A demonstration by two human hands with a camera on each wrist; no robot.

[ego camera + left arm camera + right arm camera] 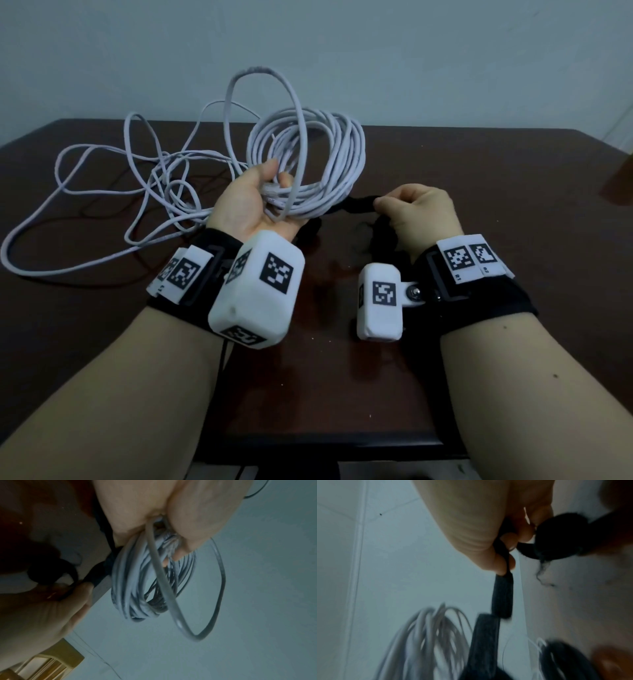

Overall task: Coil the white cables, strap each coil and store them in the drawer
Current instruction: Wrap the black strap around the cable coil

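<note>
My left hand [260, 198] grips a coil of white cable [329, 154], held up over the dark wooden table [479, 342]; one long loop [260, 73] stands above the coil. The left wrist view shows the coil [130, 582] bunched under my fingers [193, 531]. My right hand [407, 209] pinches a black strap [359, 202] that runs to the coil's lower right side. In the right wrist view the strap [502, 595] hangs from thumb and finger [496, 562], the blurred coil [429, 639] beyond. A second white cable [102, 192] lies loose on the table's left.
More black strap material [376, 236] lies on the table below my right hand. The table's front edge [325, 442] is near my forearms, a grey wall behind. A wooden piece of furniture [46, 661] shows in the left wrist view.
</note>
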